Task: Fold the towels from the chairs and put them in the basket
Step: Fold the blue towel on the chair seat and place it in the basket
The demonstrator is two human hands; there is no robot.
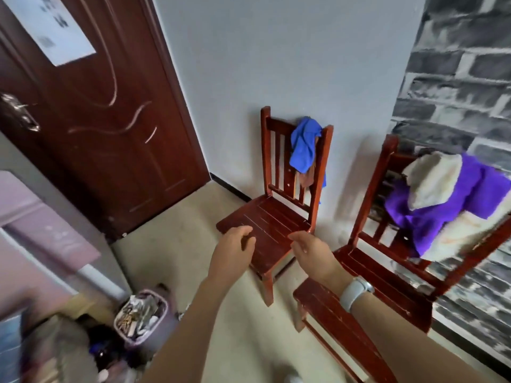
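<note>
1. Both hands reach forward at the centre of the frame, in front of the seat of the middle chair (272,230). Neither holds anything.
2. The left hand (235,251) has its fingers loosely curled, thumb apart from them, with nothing between.
3. The right hand (312,252) is likewise loosely curled and empty; a pale watch (355,293) sits on that wrist.
4. A blue towel (305,145) hangs bunched over the top rail of the middle chair, right of centre, with a brownish cloth (307,176) showing below it.
5. At the right edge a second chair (367,275) stands against the brick-patterned wall (459,78). A purple towel (439,205) and a cream towel (434,178) are draped over its back, the cream one lying partly on top of the purple.
6. At lower left a bin (143,313) stands on the floor, filled with mixed items too blurred to name. I cannot tell whether it is the basket.
7. A dark wooden door (105,120) fills the upper left.
</note>
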